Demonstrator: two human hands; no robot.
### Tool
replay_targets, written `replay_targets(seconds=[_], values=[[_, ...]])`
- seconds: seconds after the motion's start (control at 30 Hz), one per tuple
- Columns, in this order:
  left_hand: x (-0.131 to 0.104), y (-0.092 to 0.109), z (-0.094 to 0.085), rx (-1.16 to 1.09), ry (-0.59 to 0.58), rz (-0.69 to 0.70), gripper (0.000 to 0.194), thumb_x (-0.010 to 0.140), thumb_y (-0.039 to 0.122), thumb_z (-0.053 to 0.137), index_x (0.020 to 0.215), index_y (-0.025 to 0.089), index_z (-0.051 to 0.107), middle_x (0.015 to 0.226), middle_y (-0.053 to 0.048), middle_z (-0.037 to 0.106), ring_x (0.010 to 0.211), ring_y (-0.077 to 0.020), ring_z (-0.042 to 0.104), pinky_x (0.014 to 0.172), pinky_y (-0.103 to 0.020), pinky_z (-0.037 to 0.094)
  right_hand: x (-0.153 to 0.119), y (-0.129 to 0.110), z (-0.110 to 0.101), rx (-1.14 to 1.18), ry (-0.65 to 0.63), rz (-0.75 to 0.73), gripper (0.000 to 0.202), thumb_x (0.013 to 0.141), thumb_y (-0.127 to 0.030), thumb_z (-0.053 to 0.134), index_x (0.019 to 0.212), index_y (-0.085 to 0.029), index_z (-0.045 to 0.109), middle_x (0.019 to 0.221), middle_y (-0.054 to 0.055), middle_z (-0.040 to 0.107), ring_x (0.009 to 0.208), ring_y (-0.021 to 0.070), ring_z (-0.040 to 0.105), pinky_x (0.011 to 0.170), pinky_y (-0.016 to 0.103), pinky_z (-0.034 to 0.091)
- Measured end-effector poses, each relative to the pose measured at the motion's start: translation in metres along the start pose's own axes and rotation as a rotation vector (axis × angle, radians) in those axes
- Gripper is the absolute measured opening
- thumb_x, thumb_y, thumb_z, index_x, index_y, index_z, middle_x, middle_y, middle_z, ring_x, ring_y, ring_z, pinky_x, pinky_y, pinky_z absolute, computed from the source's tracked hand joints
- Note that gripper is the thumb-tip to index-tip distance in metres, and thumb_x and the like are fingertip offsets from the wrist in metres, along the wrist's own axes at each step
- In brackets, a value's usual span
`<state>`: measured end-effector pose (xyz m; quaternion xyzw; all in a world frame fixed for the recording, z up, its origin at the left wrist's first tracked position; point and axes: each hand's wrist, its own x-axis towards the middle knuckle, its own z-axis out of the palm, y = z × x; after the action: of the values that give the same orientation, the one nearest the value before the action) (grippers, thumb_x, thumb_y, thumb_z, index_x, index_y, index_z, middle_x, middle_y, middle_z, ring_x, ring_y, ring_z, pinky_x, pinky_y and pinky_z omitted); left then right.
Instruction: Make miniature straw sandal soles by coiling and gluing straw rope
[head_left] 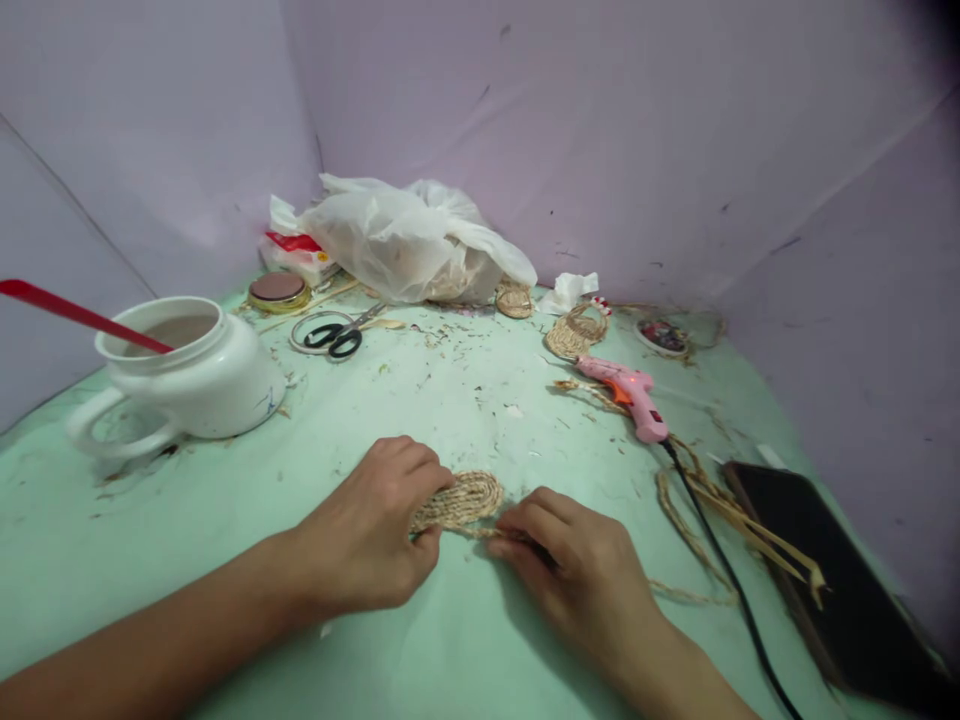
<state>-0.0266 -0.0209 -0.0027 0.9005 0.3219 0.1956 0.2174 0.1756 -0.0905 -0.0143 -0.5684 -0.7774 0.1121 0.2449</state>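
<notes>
Near the middle of the table, my left hand point(382, 525) grips the left end of a flat oval coil of braided straw cord point(472, 495). Its fingers lie over the top edge, with the thumb at the lower edge. My right hand point(577, 560) pinches the loose braided cord point(480, 532) just beside the coil's lower right side. From behind this hand the cord's tail point(690, 595) runs right across the table. A pink glue gun point(634, 390) with an orange trigger lies beyond my right hand, a small light glowing on its body.
A white mug point(225, 380) with a red stick stands at left. Scissors point(337, 335), a round tin point(279, 290) and a plastic bag point(412, 245) are farther back. A small woven slipper point(574, 332) lies behind the glue gun. At right, a black phone point(832, 580) lies near the black cable point(720, 550).
</notes>
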Motion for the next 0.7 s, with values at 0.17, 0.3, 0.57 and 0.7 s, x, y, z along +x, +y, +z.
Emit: replay_targets(seconds=[0.17, 0.3, 0.57, 0.7], values=[[0.0019, -0.0004, -0.0015, -0.025, -0.069, -0.014, 0.030, 0.068, 0.010, 0.053, 0.095, 0.015, 0.063, 0.089, -0.008, 0.061, 0.089, -0.0232, 0.053, 0.085, -0.041, 0.043, 0.0005, -0.0013, 0.0055, 0.229, 0.096, 0.155, 0.014, 0.081, -0.023, 0.060, 0.067, -0.020, 0.058, 0.064, 0.000, 0.058, 0.056, 0.0118, 0.054, 0.051, 0.023, 0.040], [0.0028, -0.0007, -0.0022, -0.021, -0.087, 0.003, 0.029, 0.068, 0.009, 0.053, 0.095, 0.016, 0.062, 0.089, -0.008, 0.060, 0.088, -0.0232, 0.053, 0.084, -0.041, 0.043, 0.0011, -0.0037, 0.0091, 0.348, 0.165, 0.226, 0.016, 0.078, -0.023, 0.063, 0.063, -0.019, 0.057, 0.062, -0.001, 0.055, 0.054, 0.0110, 0.053, 0.050, 0.023, 0.042], [0.0027, -0.0023, -0.0022, -0.024, -0.094, 0.015, 0.027, 0.069, 0.009, 0.052, 0.094, 0.016, 0.060, 0.087, -0.007, 0.061, 0.086, -0.0229, 0.052, 0.084, -0.042, 0.041, 0.0013, -0.0007, 0.0080, 0.311, 0.200, 0.114, 0.013, 0.079, -0.018, 0.059, 0.067, -0.018, 0.062, 0.061, 0.001, 0.055, 0.054, 0.0114, 0.053, 0.047, 0.023, 0.042], [0.0026, -0.0040, -0.0017, -0.034, -0.091, 0.036, 0.027, 0.069, 0.010, 0.052, 0.095, 0.017, 0.059, 0.088, -0.007, 0.061, 0.086, -0.0227, 0.052, 0.085, -0.042, 0.041, 0.0024, 0.0000, 0.0101, 0.349, 0.174, 0.271, 0.018, 0.075, -0.022, 0.063, 0.058, -0.018, 0.059, 0.057, -0.001, 0.051, 0.047, 0.0096, 0.048, 0.042, 0.021, 0.038]])
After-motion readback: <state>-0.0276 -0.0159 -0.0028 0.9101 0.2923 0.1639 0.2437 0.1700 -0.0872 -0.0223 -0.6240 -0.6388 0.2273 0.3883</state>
